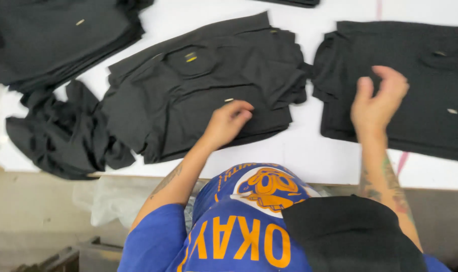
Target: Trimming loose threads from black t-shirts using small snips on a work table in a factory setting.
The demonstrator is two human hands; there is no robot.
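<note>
I am pressing my left hand [228,121] onto the middle stack of black shirts [203,85], fingers curled loosely against the top shirt near the table's front edge, pinching nothing that I can see. My right hand [376,103] is hovering just above the right stack [405,85], fingers half bent and holding nothing. A crumpled black garment [62,136] is lying at the front left corner, touching the middle stack, and another stack [52,40] is sitting at the back left. The white table [309,146] is carrying it all; a clear plastic bag [108,201] is hanging below its front edge.
</note>
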